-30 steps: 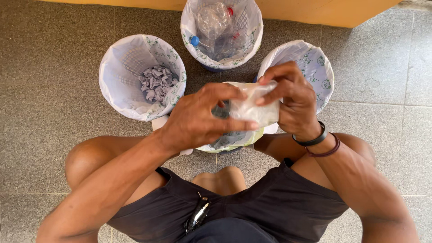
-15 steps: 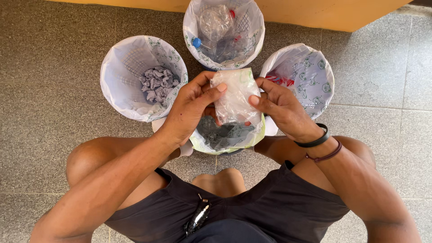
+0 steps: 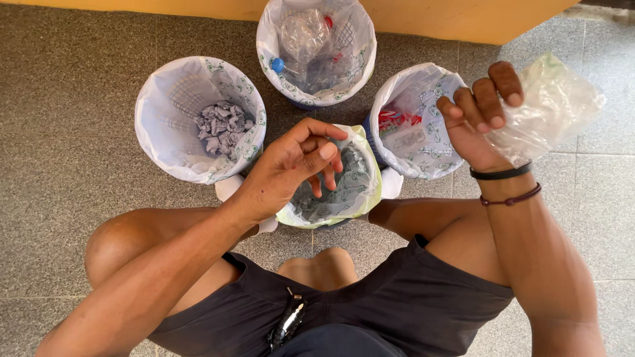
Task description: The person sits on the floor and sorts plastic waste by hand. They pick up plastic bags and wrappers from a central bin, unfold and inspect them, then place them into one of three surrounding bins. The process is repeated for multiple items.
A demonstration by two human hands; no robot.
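Head view: right hand (image 3: 479, 119) is up at two o'clock, fingers pinching a crumpled clear plastic bag (image 3: 552, 109) above the floor, beside the right-hand lined bin (image 3: 413, 116). Left hand (image 3: 294, 165) hangs loose and empty, fingers curled, over the nearest bin (image 3: 354, 188) at centre.

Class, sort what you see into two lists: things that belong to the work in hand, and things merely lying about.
In use: clear plastic bag gripped by right hand; left hand, empty, above near bin; paper-scrap bin; bottle bin; wrapper bin.

Lying about: black clip on shorts; wristbands.
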